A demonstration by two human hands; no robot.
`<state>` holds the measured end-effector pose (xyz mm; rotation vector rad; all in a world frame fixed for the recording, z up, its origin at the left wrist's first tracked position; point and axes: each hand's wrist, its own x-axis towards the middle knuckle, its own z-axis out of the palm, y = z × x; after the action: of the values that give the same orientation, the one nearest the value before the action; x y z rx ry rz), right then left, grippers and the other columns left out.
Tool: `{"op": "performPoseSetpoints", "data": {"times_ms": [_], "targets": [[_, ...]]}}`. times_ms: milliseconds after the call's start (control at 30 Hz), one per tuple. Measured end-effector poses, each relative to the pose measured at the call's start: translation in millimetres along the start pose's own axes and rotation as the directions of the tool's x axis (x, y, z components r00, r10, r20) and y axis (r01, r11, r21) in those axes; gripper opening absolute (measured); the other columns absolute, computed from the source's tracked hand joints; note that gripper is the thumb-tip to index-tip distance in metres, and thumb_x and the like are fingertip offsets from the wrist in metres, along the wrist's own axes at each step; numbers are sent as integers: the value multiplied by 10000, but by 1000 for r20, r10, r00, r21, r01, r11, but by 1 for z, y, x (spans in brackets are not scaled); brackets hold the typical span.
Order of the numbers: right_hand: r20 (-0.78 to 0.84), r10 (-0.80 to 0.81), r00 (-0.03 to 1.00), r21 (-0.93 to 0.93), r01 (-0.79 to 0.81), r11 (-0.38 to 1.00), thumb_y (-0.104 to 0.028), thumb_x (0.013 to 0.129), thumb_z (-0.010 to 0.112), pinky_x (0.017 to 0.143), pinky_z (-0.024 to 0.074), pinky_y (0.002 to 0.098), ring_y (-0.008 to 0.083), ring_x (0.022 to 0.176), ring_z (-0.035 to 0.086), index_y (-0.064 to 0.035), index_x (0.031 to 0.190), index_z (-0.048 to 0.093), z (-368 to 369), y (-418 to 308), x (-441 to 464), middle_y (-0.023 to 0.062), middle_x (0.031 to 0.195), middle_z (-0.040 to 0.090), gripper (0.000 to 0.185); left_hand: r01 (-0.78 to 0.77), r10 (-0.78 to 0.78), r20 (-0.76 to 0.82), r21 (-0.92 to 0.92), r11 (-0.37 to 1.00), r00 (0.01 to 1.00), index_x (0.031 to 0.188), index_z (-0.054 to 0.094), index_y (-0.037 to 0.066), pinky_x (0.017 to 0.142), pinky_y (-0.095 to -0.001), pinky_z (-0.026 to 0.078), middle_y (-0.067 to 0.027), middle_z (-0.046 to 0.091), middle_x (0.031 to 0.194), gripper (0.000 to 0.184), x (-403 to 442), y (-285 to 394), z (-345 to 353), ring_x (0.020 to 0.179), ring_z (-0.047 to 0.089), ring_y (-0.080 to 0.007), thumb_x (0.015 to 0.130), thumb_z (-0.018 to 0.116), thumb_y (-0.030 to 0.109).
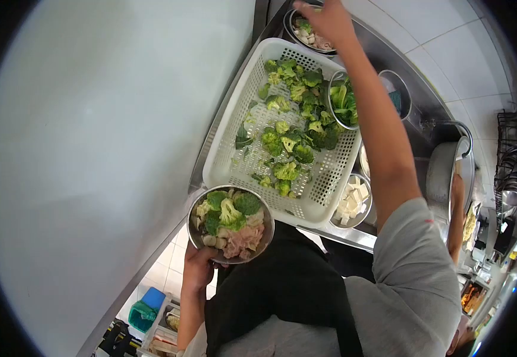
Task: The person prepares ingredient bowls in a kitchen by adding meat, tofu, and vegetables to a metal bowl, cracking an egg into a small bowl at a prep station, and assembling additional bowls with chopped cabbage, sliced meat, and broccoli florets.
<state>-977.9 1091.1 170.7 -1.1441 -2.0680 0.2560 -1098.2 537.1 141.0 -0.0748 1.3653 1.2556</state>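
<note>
My left hand [198,269] grips a metal bowl [190,237] from below and the side, at the near corner of the basket. In that bowl are broccoli florets [231,214], pieces of pale pink raw meat [243,241] and small whitish rounds [214,241]. My right hand [330,22] reaches over a second metal bowl [289,30] at the top edge, with a finger stretched out to the left. Its other fingertips are cut off or hidden. This second bowl holds similar whitish pieces, meat and some green. Between my hands stands a white perforated basket [222,163] with broccoli florets [286,171].
A bowl of leafy greens [343,104] rests on the basket's right edge. Beside it are a bowl of white blocks [352,202] and another metal bowl [410,98]. Right lie a large pot [441,175] and another person's arm [457,217]. A pale panel [104,131] fills the left.
</note>
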Motion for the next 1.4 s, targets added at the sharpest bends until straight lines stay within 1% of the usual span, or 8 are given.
{"op": "performPoseSetpoints", "data": {"times_ms": [200,467,700,833,967,1000,1167,1400], "targets": [[732,173,659,-280,59,958,-227,838,675,866,545,476,395,991,679,-60,1138,643,32,-54,-170,200,1068,696,345,-5,3,58,26,1000,998,1256,490,-44,499,-311,543,-158,674,911,503,0,5,-3,607,661,-239,755,487,-9],[452,10,892,-306,144,941,-99,764,658,890,509,487,370,1066,600,-63,1134,594,31,-56,-214,181,1047,640,377,16,-16,4,-18,1000,1000,1286,474,-27,462,-293,507,-158,677,906,536,-1,6,4,597,661,-231,751,487,-7],[606,99,789,-404,198,893,-124,779,646,836,498,494,348,993,624,-61,1056,592,37,-59,-191,184,1031,650,289,12,-14,67,32,999,998,1289,473,-26,480,-289,515,-161,679,908,539,2,11,3,605,657,-233,751,492,-18],[145,-123,982,-169,147,975,-68,765,631,860,492,499,381,1015,621,-60,1021,591,40,-59,-163,196,962,634,259,-7,8,66,-16,1000,998,1280,478,-30,488,-291,519,-160,678,895,530,3,5,-2,601,655,-235,751,498,-17],[19,-391,920,-172,389,905,-60,772,624,902,498,535,420,996,616,-43,1055,566,67,-27,-147,204,992,593,289,-5,4,14,26,1000,1000,1279,483,-32,483,-290,511,-154,678,885,524,2,2,-3,602,660,-235,755,504,-10],[359,23,933,-92,11,996,-56,786,618,883,525,536,426,959,629,-42,1086,562,59,-52,-166,216,1025,585,306,-6,5,23,32,999,1000,1279,483,-32,478,-288,504,-152,679,891,524,3,2,-4,599,660,-235,756,505,-8],[543,-106,833,52,92,994,-63,801,614,829,539,514,423,960,632,-38,1105,584,19,-81,-259,224,1032,581,306,19,-20,35,41,999,999,1271,492,-30,458,-274,471,-144,679,898,515,5,3,-7,579,655,-227,757,509,4],[100,-17,995,-218,39,975,-43,794,592,908,515,483,405,991,602,-48,1094,668,76,-2,-158,206,1035,646,310,-11,10,44,36,999,999,1262,505,-27,460,-272,473,-141,674,905,512,8,3,-9,583,651,-220,751,506,8]]}}
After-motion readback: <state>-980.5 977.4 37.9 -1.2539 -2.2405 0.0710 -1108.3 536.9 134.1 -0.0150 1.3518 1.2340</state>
